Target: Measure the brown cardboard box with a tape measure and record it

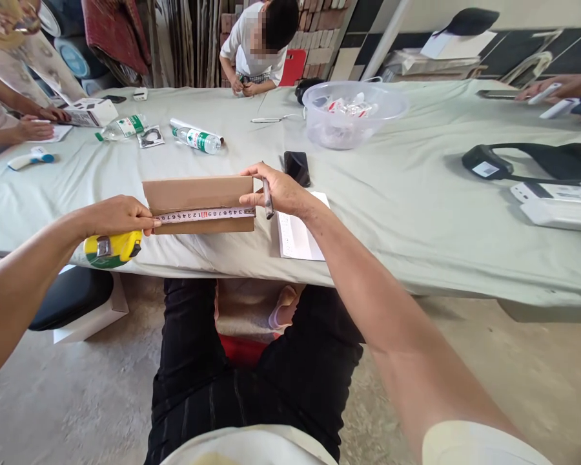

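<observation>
A brown cardboard box (pixel 198 194) lies near the front edge of the table (pixel 416 213). A white measuring tape blade (pixel 206 214) stretches along its front side. My left hand (pixel 119 216) presses the blade at the box's left end, fingers closed, with the yellow tape case (pixel 112 248) just below it. At the box's right end, my right hand (pixel 281 190) pinches the blade's tip and also holds a dark pen (pixel 267 199) between its fingers.
A white paper sheet (pixel 297 236) lies under my right wrist, a black phone (pixel 297 167) behind it. A clear plastic bowl (pixel 353 113), water bottles (pixel 198 138), a black strap device (pixel 527 161) and white boxes (pixel 559 203) stand around. Other people work at the far and side edges.
</observation>
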The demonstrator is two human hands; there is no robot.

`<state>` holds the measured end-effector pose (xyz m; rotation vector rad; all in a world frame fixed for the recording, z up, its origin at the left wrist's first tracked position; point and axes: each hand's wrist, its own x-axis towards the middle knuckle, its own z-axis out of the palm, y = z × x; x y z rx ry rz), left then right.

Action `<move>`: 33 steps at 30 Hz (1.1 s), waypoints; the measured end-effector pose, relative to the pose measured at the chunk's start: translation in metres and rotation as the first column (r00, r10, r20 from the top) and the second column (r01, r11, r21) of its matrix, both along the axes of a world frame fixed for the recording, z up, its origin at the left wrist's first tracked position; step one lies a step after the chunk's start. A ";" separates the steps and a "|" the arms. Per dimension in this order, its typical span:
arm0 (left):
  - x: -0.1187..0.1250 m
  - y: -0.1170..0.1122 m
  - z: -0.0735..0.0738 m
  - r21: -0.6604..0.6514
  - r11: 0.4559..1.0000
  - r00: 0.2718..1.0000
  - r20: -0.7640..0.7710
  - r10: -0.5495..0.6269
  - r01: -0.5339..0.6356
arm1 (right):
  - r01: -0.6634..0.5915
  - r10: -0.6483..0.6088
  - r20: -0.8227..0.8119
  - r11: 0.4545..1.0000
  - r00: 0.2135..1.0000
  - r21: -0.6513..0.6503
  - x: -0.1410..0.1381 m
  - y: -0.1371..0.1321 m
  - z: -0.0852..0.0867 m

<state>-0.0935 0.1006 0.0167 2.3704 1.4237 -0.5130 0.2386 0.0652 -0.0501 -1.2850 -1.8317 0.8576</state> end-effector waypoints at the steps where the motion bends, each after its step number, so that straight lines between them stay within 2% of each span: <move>1: 0.000 0.001 -0.001 0.008 1.000 1.000 0.000 -0.005 0.005 | -0.027 0.027 0.007 0.999 1.000 -0.026 0.001 0.000 0.001; 5: -0.004 0.006 -0.005 0.023 1.000 1.000 0.016 -0.017 0.017 | -0.074 0.073 -0.012 0.992 0.997 -0.099 0.002 0.001 0.001; 10: -0.009 0.011 -0.011 -0.033 0.999 0.997 0.082 0.013 -0.010 | -0.043 0.041 -0.027 0.997 0.999 -0.070 0.000 0.003 -0.005; 16: -0.017 0.016 -0.024 0.065 0.998 0.999 0.054 -0.001 -0.002 | 0.064 -0.064 0.082 0.998 0.995 0.004 -0.004 0.006 -0.012; 22: -0.034 0.026 -0.041 0.064 0.997 0.972 0.234 0.017 -0.033 | 0.092 -0.101 0.144 0.994 0.985 0.066 -0.008 0.011 -0.018; 27: -0.033 0.031 -0.053 0.076 0.996 0.946 0.324 0.029 -0.056 | 0.099 -0.115 0.176 0.990 0.978 0.099 -0.011 0.009 -0.018; 30: -0.031 0.028 -0.053 0.073 0.994 0.923 0.382 0.044 -0.077 | 0.099 -0.111 0.159 0.992 0.981 0.084 -0.008 0.003 -0.013; 33: -0.028 0.023 -0.047 0.029 0.997 0.907 0.419 0.047 -0.065 | 0.110 -0.114 0.162 0.993 0.980 0.033 0.000 -0.004 -0.004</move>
